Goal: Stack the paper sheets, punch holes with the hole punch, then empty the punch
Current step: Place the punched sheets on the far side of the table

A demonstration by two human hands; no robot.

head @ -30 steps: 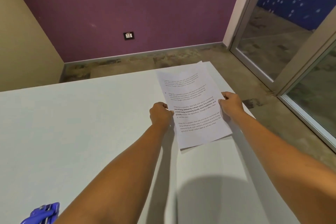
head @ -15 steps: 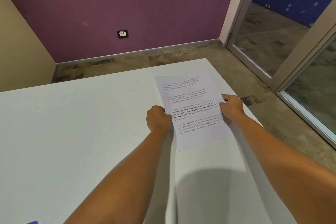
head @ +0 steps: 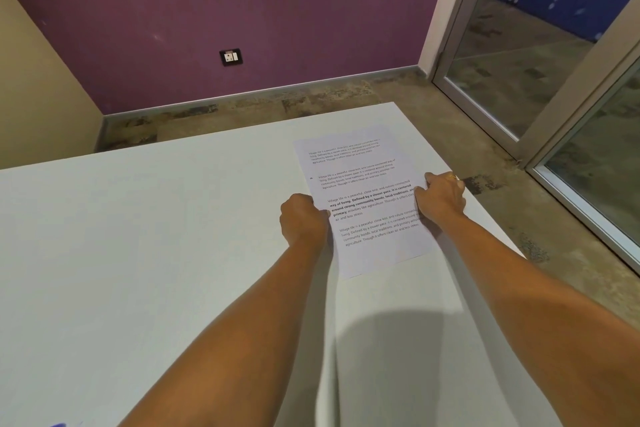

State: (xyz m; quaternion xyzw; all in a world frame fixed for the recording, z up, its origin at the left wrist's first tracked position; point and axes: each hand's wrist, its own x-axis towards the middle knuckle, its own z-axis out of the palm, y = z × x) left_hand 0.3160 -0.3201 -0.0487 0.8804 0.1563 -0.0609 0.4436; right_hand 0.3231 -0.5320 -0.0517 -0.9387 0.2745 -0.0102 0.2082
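Observation:
Printed white paper sheets (head: pixel 363 191) lie as one neat pile on the white table (head: pixel 156 253), near its far right corner. My left hand (head: pixel 303 218) grips the pile's left edge with curled fingers. My right hand (head: pixel 441 199) grips the right edge, a ring on one finger. A sliver of the blue hole punch (head: pixel 57 424) shows at the bottom left edge of the view, far from both hands.
The table's right edge (head: pixel 485 211) runs just beside my right hand, with concrete floor beyond. A glass sliding door (head: pixel 554 97) stands at the right. A purple wall with a socket (head: pixel 231 56) is behind the table.
The sheets, held up a second ago with one sticking out at the top, now lie squared on the table. The hole punch has slid almost out of view as the head turned.

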